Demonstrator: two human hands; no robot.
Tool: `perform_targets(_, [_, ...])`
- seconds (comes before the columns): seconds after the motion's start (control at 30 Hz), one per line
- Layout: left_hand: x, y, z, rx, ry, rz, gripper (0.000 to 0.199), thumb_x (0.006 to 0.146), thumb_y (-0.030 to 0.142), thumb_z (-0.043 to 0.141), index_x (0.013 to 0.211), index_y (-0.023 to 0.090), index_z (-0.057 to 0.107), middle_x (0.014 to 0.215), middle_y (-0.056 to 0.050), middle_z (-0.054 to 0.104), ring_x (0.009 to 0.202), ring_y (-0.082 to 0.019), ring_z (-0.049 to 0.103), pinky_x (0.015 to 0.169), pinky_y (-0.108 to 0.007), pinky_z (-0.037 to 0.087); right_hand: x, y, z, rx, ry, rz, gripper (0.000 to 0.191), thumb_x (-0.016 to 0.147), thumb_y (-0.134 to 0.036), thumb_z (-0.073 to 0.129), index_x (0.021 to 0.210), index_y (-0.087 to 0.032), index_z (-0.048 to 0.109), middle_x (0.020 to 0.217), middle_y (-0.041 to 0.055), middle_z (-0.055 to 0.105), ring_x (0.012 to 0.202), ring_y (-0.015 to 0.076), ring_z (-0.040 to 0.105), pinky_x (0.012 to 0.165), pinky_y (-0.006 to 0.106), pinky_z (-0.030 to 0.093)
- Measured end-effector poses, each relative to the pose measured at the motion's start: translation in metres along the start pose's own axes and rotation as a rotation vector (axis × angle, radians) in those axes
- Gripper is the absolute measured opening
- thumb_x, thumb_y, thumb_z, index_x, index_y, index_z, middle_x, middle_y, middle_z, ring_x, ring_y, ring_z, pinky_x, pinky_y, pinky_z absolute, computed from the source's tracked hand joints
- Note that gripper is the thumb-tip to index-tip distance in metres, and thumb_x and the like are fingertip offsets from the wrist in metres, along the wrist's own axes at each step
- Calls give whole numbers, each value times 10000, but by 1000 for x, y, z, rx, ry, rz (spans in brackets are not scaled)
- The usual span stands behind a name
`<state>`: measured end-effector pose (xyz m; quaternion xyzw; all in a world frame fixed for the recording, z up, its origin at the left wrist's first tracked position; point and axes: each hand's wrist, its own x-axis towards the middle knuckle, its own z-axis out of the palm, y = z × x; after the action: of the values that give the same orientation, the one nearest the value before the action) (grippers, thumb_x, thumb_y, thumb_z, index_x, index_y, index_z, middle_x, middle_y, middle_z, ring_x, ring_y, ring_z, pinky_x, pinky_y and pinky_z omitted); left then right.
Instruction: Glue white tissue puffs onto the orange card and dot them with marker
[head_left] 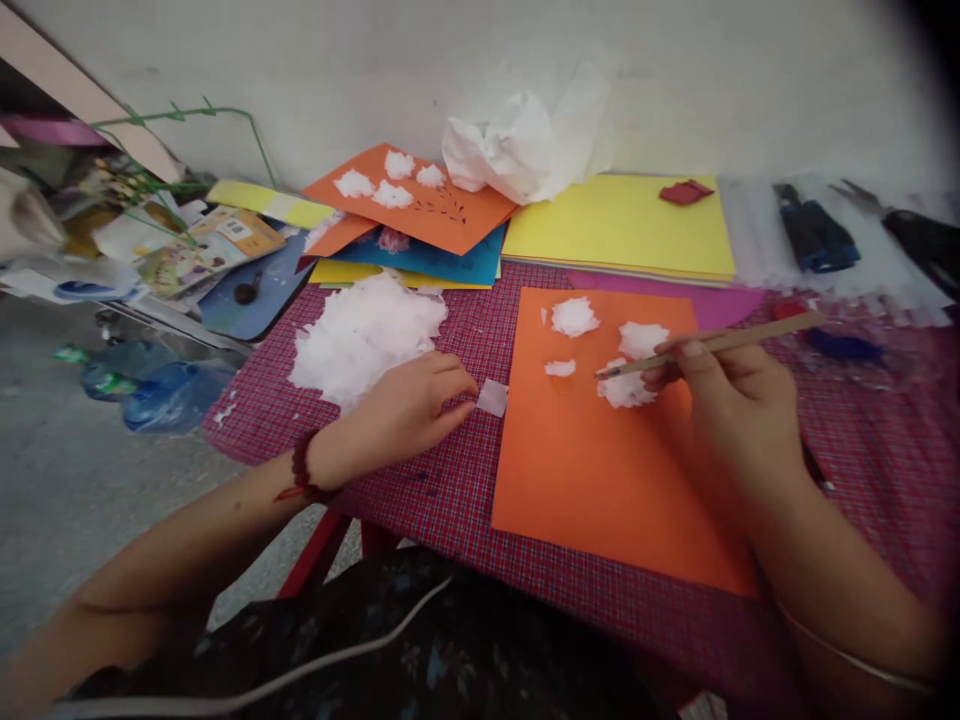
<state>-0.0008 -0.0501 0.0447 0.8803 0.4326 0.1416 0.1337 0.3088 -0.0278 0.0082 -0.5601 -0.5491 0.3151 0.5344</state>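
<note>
My left hand [409,410] is closed, with its fingertips at the edge of a small white tissue paper square [493,398], just left of an orange sheet [592,480]. Beside that hand lies a heap of white tissue paper squares [360,335]. My right hand [731,400] grips a thin wooden pencil [765,330], slanted, its dark tip touching a white tissue tuft [626,388] on the sheet. Two more fluffy tufts, one of them a left tuft [574,317], and a smaller white piece [560,368] sit on the sheet. A wet-looking patch shows below the smaller piece.
Behind stand an orange card with white tufts [420,200], crumpled white paper [525,150] and a yellow paper stack [622,225] carrying a dark red piece [685,192]. Scissors [900,220] lie at the far right. Plastic bottles [165,385] stand below, left of the table.
</note>
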Motion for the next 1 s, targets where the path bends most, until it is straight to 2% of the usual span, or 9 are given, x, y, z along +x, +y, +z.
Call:
perform_targets(0.13, [25, -3, 10, -20, -47, -75, 141, 912, 191, 563, 961, 139, 684, 948, -79, 674, 921, -220, 613, 841, -368, 482, 0, 1, -1, 17, -23, -3, 156, 915, -306, 639, 845, -177, 690, 677, 25, 706, 620, 134, 669, 648, 271, 539])
perform_targets(0.23, [45, -14, 14, -88, -169, -101, 217, 844, 195, 627, 1049, 150, 682, 993, -75, 626, 892, -200, 587, 797, -337, 479, 0, 4, -1, 34, -23, -28, 173, 922, -348, 644, 852, -198, 694, 680, 8, 701, 620, 134, 664, 636, 275, 533])
perform_targets(0.4, [53, -23, 16, -263, -307, -89, 50, 791, 165, 592, 742, 167, 602, 864, -31, 565, 784, -150, 548, 714, -289, 445, 2, 7, 0, 113, -66, -34, 186, 919, -397, 639, 831, -236, 672, 660, -8, 686, 570, 144, 641, 569, 289, 525])
perform_targets(0.57, [55, -26, 0, -471, -327, -223, 70, 781, 247, 587, 742, 191, 571, 747, 5, 586, 650, -120, 516, 590, -260, 404, 3, 5, 4, 109, -94, -27, 249, 901, -477, 649, 821, -241, 645, 637, -5, 676, 556, 150, 641, 543, 295, 531])
perform_targets(0.67, [68, -21, -11, -533, -228, -270, 68, 763, 245, 611, 721, 196, 588, 665, 17, 583, 566, -104, 476, 506, -239, 346, 2, 5, 5, 93, -122, -20, 277, 906, -505, 636, 834, -237, 643, 648, -3, 692, 550, 150, 641, 527, 293, 525])
perform_targets(0.77, [88, -12, -9, -533, 15, -243, 77, 769, 224, 634, 709, 186, 605, 684, 0, 612, 586, -109, 500, 514, -247, 362, -1, 5, 8, 80, -172, 4, 266, 905, -492, 635, 868, -230, 665, 712, 12, 732, 581, 154, 664, 544, 299, 545])
perform_targets(0.9, [102, -6, 23, -519, 489, -248, 102, 809, 201, 651, 724, 180, 598, 759, -11, 631, 696, -124, 547, 616, -266, 433, -5, 2, 12, 56, -238, -12, 198, 898, -427, 639, 884, -235, 682, 745, 10, 733, 612, 153, 675, 574, 304, 568])
perform_targets(0.93, [102, -6, 33, -508, 548, -247, 135, 816, 211, 664, 705, 182, 591, 753, -8, 621, 701, -124, 540, 623, -271, 431, -6, 1, 13, 33, -254, -29, 185, 902, -409, 632, 887, -234, 690, 754, 11, 730, 619, 150, 672, 576, 302, 566])
perform_targets(1.0, [99, -8, 51, -494, 562, -226, 204, 816, 218, 687, 651, 186, 571, 716, 3, 593, 691, -124, 526, 635, -282, 426, -6, 1, 15, -29, -282, -74, 180, 914, -382, 610, 888, -232, 707, 779, 16, 729, 642, 148, 670, 589, 301, 559])
